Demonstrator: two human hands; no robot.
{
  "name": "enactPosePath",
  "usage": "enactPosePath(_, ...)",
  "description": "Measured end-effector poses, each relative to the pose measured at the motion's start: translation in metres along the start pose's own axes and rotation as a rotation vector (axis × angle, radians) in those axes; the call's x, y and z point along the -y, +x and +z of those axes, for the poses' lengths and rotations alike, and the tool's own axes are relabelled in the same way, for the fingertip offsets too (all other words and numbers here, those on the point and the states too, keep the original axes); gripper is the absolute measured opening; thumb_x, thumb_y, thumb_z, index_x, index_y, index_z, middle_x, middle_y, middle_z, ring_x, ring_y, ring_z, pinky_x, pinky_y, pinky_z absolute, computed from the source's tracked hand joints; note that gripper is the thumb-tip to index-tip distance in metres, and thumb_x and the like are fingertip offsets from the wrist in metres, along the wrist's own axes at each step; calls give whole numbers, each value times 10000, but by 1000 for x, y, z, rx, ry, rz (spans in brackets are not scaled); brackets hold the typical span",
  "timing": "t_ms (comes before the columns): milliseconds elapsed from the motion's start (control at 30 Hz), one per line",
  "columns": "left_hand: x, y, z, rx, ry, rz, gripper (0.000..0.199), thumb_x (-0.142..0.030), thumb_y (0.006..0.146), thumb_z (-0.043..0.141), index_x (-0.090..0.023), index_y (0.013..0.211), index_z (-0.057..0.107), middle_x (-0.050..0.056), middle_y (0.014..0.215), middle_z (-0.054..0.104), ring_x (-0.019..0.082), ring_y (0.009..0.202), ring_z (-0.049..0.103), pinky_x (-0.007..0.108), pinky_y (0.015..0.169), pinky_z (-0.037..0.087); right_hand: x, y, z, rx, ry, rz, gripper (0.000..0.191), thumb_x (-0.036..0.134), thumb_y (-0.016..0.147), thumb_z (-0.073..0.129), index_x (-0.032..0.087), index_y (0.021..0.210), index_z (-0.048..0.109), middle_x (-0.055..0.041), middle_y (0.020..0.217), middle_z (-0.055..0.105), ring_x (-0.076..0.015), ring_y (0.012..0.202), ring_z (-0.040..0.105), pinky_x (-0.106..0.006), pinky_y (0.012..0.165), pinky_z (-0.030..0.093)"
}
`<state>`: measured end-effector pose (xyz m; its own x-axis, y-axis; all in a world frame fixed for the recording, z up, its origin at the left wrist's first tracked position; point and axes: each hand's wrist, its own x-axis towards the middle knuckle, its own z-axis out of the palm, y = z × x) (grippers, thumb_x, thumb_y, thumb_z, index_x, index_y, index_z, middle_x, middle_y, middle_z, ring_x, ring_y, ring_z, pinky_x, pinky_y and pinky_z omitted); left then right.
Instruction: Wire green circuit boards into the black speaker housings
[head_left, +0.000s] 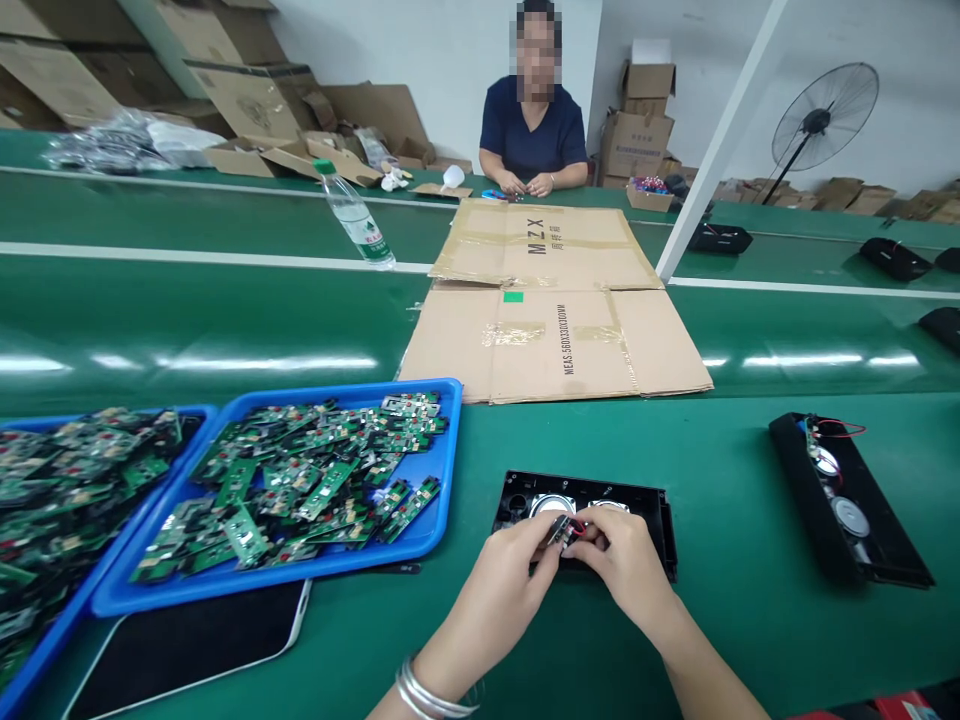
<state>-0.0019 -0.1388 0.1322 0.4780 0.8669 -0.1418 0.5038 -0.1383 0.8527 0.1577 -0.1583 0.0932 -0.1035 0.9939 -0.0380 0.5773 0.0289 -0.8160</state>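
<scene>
My left hand (510, 560) pinches a small circuit board (557, 530) edge-on between thumb and fingers. Close against it, my right hand (626, 555) grips short red wires (578, 528) at the board's end; the fingertips hide where wire and board meet. Both hands are above an open black speaker housing (660, 490). Two round speaker drivers sit inside it, the left driver (553, 506) showing more than the right driver (609, 506), which is partly covered by my fingers.
Circuit boards fill a blue tray (448, 480) and another tray (45, 680) at left, beside a tablet (202, 640). Another speaker housing (795, 490) lies right. Flattened cardboard (525, 340) and a water bottle (360, 225) are ahead. A person (532, 130) sits opposite.
</scene>
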Motion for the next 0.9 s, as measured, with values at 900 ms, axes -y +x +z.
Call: enactPosePath(900,5,5,-5,-22,-373,-285,353,-321,759,579,-223,1093,521,-32,628,661,207,667,695,290,621,556,-34,-30,-48,-286,-185,17,303,300,877,492,232,1170,531,-91,1102,601,-259,1070,528,-439,878,484)
